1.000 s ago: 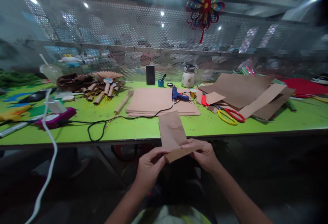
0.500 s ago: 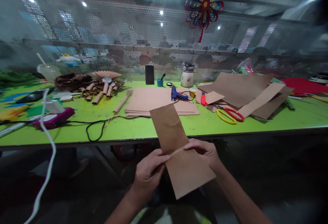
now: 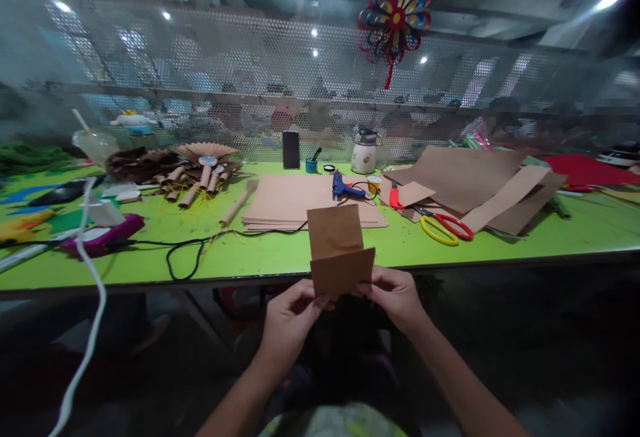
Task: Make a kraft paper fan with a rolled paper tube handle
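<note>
Both my hands hold a strip of brown kraft paper [image 3: 340, 250] in front of the green table's near edge. The strip is folded, with its lower flap turned up over the front. My left hand [image 3: 293, 317] pinches the fold at its lower left corner. My right hand [image 3: 395, 293] pinches the lower right corner. The upper part of the strip stands upright above the flap.
On the green table [image 3: 250, 257] lie a stack of kraft sheets [image 3: 300, 200], a blue glue gun [image 3: 345, 187] with a black cord [image 3: 200, 243], yellow-and-red scissors [image 3: 445, 227], larger kraft pieces [image 3: 475, 183], paper rolls [image 3: 195, 180] and a purple object [image 3: 103, 233]. A white cable [image 3: 93, 303] hangs at the left.
The strip was opened out long half a second ago. Now its lower half is folded up against the front, and my hands have shifted slightly up toward the table edge.
</note>
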The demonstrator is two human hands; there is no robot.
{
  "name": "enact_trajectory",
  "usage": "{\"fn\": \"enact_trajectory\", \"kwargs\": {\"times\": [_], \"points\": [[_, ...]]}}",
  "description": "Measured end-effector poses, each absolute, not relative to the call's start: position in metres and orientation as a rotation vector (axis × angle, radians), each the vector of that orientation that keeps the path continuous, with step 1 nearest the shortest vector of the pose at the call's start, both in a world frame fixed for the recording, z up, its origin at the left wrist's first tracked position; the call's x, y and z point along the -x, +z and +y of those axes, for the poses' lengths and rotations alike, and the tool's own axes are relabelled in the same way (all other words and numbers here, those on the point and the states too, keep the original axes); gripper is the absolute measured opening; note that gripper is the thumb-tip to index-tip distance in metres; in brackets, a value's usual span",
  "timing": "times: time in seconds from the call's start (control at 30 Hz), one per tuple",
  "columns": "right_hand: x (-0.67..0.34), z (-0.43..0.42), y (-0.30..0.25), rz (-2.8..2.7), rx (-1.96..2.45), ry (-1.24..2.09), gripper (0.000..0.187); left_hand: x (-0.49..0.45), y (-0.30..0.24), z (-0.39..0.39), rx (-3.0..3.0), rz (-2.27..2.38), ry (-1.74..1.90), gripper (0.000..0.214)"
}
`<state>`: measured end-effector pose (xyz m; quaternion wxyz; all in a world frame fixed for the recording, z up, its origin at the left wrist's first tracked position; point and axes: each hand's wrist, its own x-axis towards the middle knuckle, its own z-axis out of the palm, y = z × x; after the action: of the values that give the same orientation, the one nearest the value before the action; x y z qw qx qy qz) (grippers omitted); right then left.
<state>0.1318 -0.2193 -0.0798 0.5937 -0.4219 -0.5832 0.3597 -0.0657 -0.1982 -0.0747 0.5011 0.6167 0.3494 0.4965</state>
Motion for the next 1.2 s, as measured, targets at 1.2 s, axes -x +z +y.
{"fn": "enact_trajectory", "kwargs": {"times": [1.2], "points": [[-0.120, -0.149, -0.057, -2.064, 1.239, -0.138, 0.018, 0.044, -0.042, -0.093, -2.341, 1.706, 0.523, 0.017]]}}
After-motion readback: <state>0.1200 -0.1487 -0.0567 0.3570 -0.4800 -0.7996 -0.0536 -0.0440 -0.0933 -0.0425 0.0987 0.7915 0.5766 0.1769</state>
